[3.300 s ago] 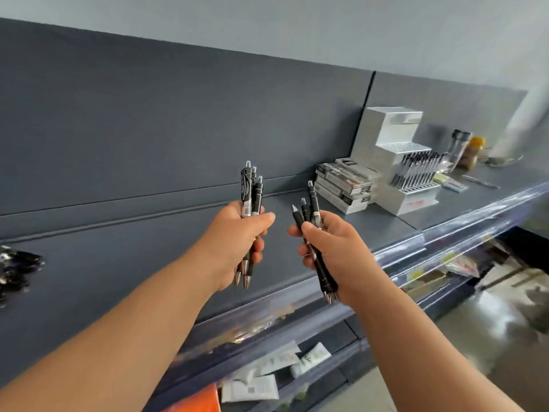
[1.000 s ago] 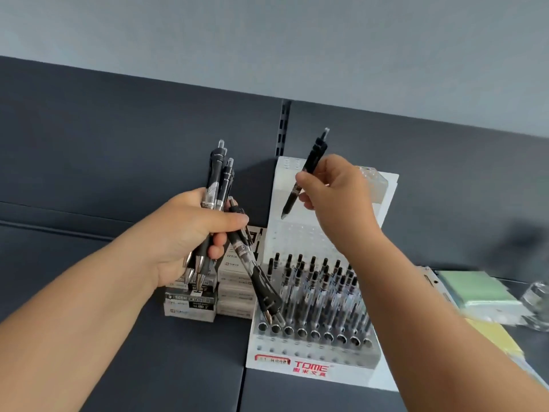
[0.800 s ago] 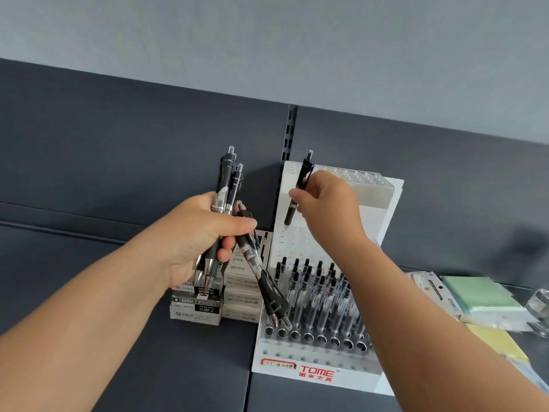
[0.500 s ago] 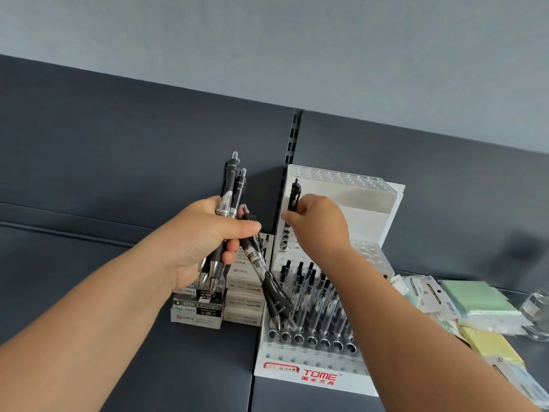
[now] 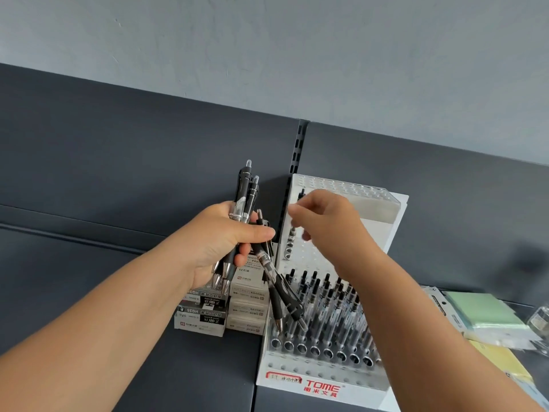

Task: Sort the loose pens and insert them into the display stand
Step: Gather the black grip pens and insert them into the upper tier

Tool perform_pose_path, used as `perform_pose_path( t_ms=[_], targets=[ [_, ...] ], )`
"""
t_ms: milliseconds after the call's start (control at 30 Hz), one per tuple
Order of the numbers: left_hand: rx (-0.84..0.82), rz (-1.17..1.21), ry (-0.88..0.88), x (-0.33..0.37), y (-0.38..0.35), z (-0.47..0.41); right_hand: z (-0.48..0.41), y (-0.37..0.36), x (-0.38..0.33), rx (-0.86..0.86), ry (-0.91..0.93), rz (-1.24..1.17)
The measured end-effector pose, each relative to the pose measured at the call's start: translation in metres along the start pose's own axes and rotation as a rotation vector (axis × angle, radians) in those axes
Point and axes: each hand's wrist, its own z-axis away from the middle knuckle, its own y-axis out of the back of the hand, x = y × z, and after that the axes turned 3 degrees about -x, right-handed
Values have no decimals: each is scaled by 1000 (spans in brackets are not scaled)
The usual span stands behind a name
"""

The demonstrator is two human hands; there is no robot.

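Head view: the right hand [image 5: 329,224] is in the middle of the picture, right in front of the white display stand [image 5: 326,385]. A second ago this hand held one black pen up high in the air. Then it came down to the stand. Now that pen [image 5: 292,234] stands in a hole at the left end of the stand's middle step, and only its top and a bit of its lower part peek out from behind the hand. The hand is touching the pen or is very close to it. Its fingers are blurry, so I cannot tell if they pinch the pen or have let it go.

The left hand [image 5: 225,242] is just left of the middle. It has stayed in the same spot. Its fingers and thumb are curled tight round a bunch of loose pens [image 5: 248,197]. Some point up. Two of them [image 5: 279,292] slant down to the right, with their tips just above the front row of holes.

The low step of the stand is full of many pens [image 5: 326,295]. Small boxes [image 5: 205,316] are stacked beside the stand, on its left. Green and yellow paper pads [image 5: 481,313] lie at the right edge.

So one more pen looks to be in its place. I think the next job is to take another pen from the bunch. The slanting pens might bump the ones in the stand.
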Motion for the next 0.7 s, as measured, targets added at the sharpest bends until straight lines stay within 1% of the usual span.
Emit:
perform_pose_path(
  t_ms=[33, 100, 167, 300, 367, 500, 533, 600, 700],
  targets=[
    [-5, -24, -6, 0, -3, -1, 5, -1, -4, -107, -17, -93],
    [-20, -82, -28, 0, -9, -3, 9, -2, -8, -255, -36, -160],
    [-27, -122, -51, 0, -15, -3, 9, -2, -7, -304, -50, -184],
    [-39, -138, -79, 0, -22, -3, 8, 3, -3, -331, -103, -293],
    [-24, -121, -71, 1, -22, -4, 5, 13, -5, -243, -69, -258],
    [52, -16, -58, 3, -16, -10, -14, 39, -13, 166, 83, -92],
    [71, 5, -58, 3, -14, -11, -19, 43, -13, 238, 111, -52],
    [96, 18, -58, 2, -12, -13, -27, 43, -11, 306, 151, 24],
    [98, 19, -57, 1, -11, -15, -33, 36, -6, 326, 183, 115]
  ],
)
